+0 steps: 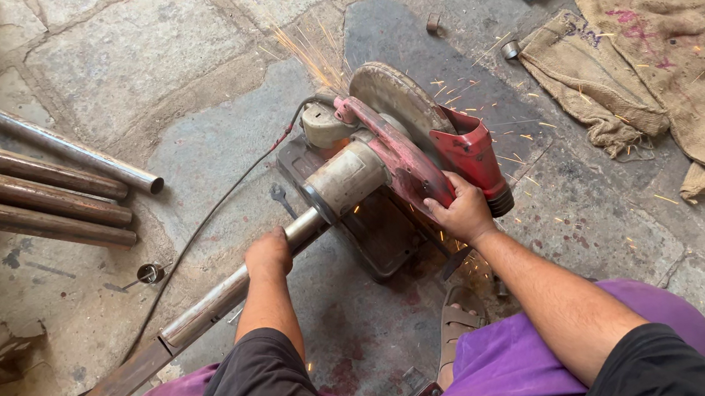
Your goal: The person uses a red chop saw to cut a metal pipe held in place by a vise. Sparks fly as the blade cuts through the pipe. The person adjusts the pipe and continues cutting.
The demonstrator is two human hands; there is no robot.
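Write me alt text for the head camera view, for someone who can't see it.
A person crouched on a stone floor cuts a metal pipe with a red chop saw, sparks flying from the disc. The right hand grips the saw handle; the left hand presses the pipe down. More pipes lie at left, burlap sacking at right.

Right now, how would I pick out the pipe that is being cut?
Find the red chop saw throwing sparks mid-floor. The pipe runs from its vise down-left, under the left hand. Unlike the rusty brown pipes stacked at the left edge, it lies alone and is grey.
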